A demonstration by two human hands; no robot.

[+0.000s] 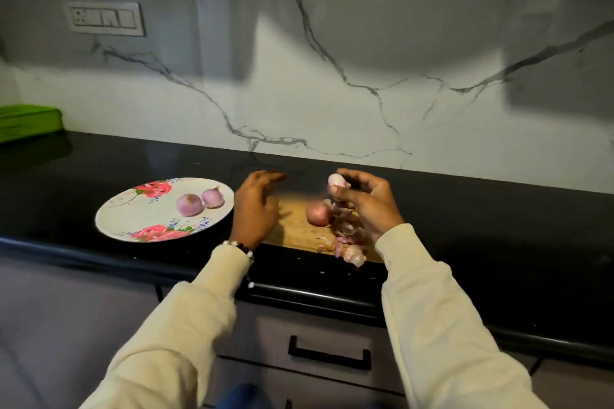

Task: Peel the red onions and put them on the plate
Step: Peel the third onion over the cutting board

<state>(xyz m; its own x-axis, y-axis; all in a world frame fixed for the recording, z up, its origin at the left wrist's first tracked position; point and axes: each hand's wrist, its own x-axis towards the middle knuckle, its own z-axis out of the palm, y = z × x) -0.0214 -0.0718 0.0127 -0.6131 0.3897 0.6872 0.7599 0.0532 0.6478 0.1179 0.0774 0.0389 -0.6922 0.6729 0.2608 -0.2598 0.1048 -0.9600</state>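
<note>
Head view, from the near edge of the black counter (99, 149) outward: loose onion skins (352, 251) lie heaped at the near right corner of the wooden cutting board (295, 226), some touching the board's front edge. Just beyond them, near the middle of the board, sits an unpeeled red onion (318, 213), still in its darker skin; which way its root or tip points I cannot tell.

Above the skins, the right hand (365, 206) pinches a pale peeled onion (336, 180) between thumb and fingertips, lifted clear of the board. Its long axis stands roughly upright, tilted a little to the left, with the rounded end up.

The left hand (254, 206) hovers over the board's left edge, fingers spread and relaxed, holding nothing; it is motion-blurred.

To the left, beside the board, the floral plate (133, 219) carries two peeled onions (199, 202) near its far right rim, touching each other. The right one's tip points up and away.

Risks, as I judge them: the pinch is light and a peeled bulb is slick, so it could squirt out and roll off the counter's front edge. Set down carelessly, it could knock the two on the plate rolling towards the rim. The skins at the board's front edge could be swept to the floor by a sleeve.
</note>
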